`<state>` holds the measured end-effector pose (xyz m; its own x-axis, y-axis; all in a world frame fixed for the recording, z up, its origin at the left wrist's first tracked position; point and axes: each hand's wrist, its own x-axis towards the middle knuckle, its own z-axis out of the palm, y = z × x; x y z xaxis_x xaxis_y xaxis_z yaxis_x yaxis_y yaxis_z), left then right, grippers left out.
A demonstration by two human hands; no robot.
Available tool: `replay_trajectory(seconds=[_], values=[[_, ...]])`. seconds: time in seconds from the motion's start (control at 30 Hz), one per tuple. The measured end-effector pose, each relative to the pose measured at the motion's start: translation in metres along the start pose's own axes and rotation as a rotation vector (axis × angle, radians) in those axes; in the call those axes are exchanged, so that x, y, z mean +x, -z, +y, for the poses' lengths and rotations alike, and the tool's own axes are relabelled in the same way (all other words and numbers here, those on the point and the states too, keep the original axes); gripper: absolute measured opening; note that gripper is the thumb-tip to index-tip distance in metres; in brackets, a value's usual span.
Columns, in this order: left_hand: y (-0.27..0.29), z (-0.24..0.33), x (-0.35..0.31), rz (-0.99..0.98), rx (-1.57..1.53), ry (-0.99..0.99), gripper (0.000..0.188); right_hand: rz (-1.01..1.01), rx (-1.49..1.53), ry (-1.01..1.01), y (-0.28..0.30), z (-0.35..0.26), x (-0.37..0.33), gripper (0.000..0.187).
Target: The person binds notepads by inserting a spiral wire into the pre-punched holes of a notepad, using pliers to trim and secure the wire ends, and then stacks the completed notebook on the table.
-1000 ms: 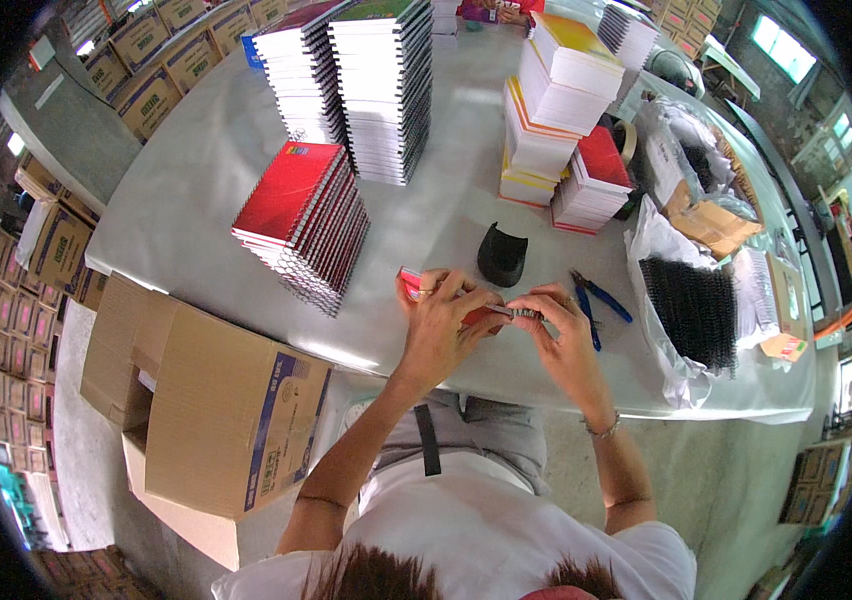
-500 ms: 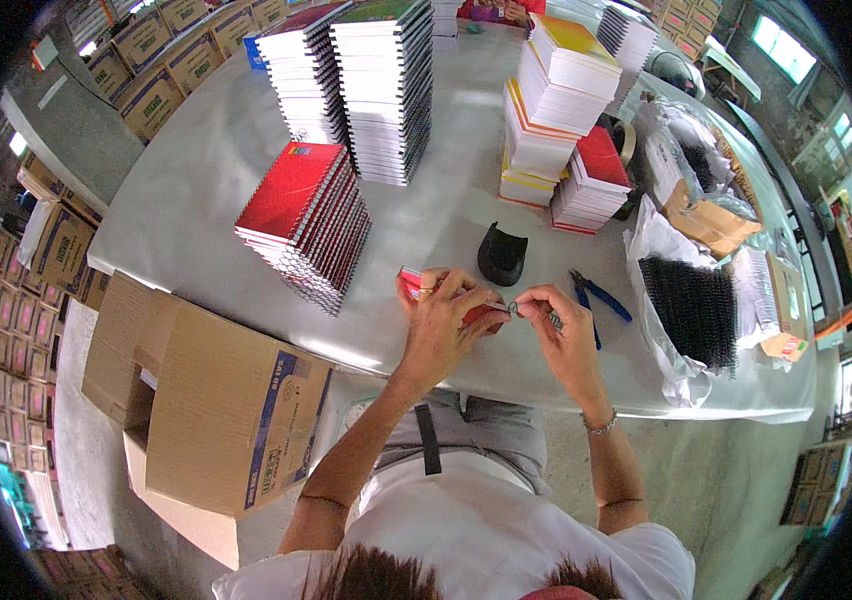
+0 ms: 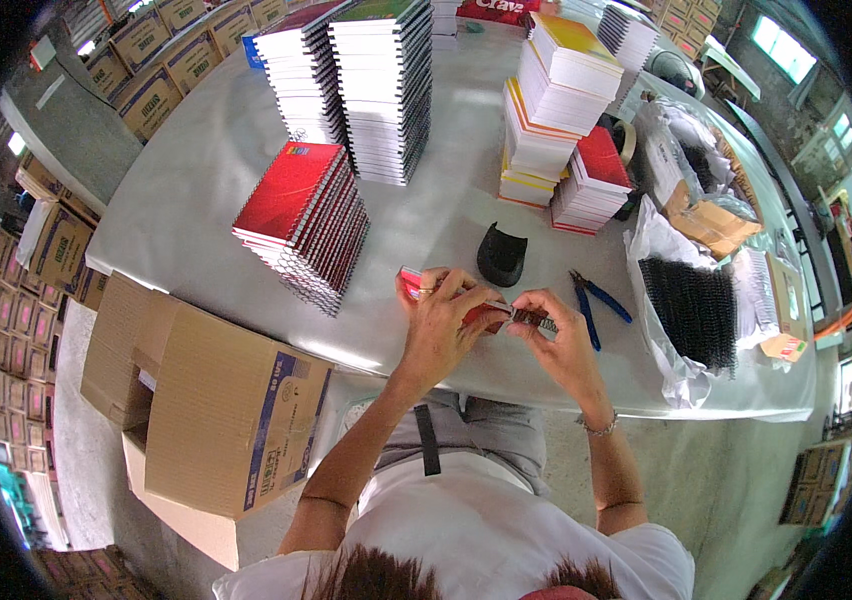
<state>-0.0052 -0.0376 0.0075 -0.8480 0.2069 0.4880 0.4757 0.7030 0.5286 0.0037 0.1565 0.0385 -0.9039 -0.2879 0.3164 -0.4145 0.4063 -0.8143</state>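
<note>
At the desk's (image 3: 196,200) six o'clock, the left hand (image 3: 443,318) pinches a red book (image 3: 410,283), the right hand (image 3: 561,335) a coil (image 3: 535,318); tugging might bend the coil.

red notebook (image 3: 484,317) mostly hidden by left fingers (image 3: 468,300), wire coil (image 3: 536,319) partly covered, tall stack (image 3: 378,95) cropped on top

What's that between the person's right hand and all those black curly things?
A pair of blue-handled pliers lies there, between the right hand and the black coils. The head view shows it.
</note>
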Motion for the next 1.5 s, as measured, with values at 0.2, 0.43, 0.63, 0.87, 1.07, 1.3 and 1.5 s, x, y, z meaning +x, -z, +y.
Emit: replay_trajectory(seconds=[0.2,0.43,0.63,0.87,1.07,1.3,1.5], values=[[0.005,0.002,-0.002,-0.015,0.043,-0.034,0.032,0.031,-0.236,0.157,0.000,0.004,0.002,0.018],[0.004,0.006,-0.005,-0.018,0.121,-0.003,0.038,0.043,-0.193,0.007,-0.004,-0.011,0.003,0.017],[0.005,0.010,-0.004,-0.033,0.122,0.032,0.035,0.056,-0.349,0.110,-0.008,-0.003,0.006,0.013],[0.003,0.007,-0.006,-0.039,0.125,0.036,0.040,0.090,-0.343,0.119,-0.014,-0.011,0.012,0.009],[0.007,0.007,-0.007,-0.042,0.115,0.046,0.055,0.065,-0.367,0.117,-0.017,-0.008,0.013,0.011],[0.010,-0.001,-0.004,0.325,-0.205,0.201,0.073,-0.017,-0.490,0.111,-0.016,-0.008,0.017,0.020],[0.009,-0.024,-0.014,0.165,-0.321,0.259,0.058,-0.220,-0.330,0.083,-0.015,-0.011,0.021,0.031]])
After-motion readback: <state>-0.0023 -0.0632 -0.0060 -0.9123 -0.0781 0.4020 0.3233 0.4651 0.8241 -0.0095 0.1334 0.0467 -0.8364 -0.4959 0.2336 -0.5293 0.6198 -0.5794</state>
